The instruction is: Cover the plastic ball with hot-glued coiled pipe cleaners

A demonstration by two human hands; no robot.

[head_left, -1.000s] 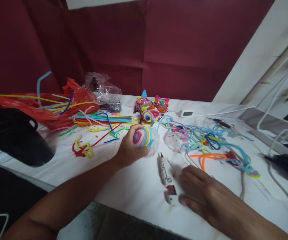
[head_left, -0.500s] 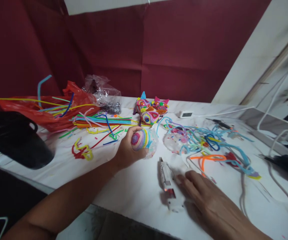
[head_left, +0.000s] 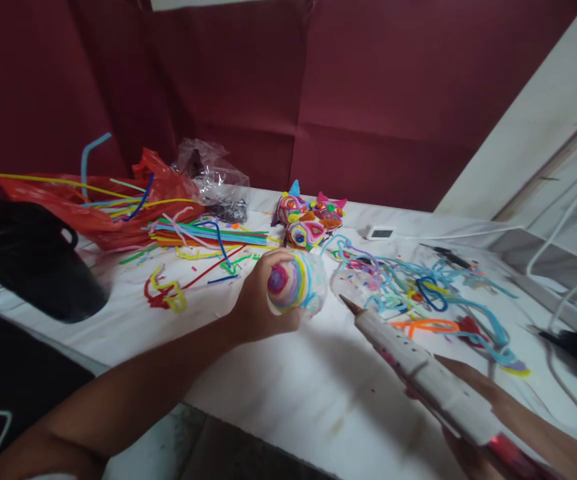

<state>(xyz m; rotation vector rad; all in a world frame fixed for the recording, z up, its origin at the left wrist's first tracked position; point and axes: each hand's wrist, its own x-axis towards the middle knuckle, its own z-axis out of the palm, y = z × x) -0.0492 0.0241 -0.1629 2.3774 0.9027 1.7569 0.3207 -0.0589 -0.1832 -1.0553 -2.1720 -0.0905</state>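
In my left hand (head_left: 263, 303) is a round ball (head_left: 304, 283), partly covered with coiled pipe cleaners in pink, purple, yellow and blue. The fingers and thumb wrap around its left side. My right hand (head_left: 471, 379) grips a white hot glue gun (head_left: 425, 377), whose metal nozzle points up and left towards the ball, a short gap away. The gun hides part of the right hand's fingers. Just behind the nozzle, a second clear ball (head_left: 355, 283) with coloured specks lies on the table.
Tangled pipe cleaners (head_left: 433, 293) spread to the right. Several colourful pipe-cleaner figures (head_left: 305, 230) stand at the back beside a small white digital display (head_left: 380, 233). Left are a pipe-cleaner bundle (head_left: 213, 235), a red plastic bag (head_left: 153, 193) and a black container (head_left: 28, 260).
My right hand has taken up the glue gun from the table and raised it, nozzle turned towards the ball. My left hand still holds the ball, slightly further right in view.
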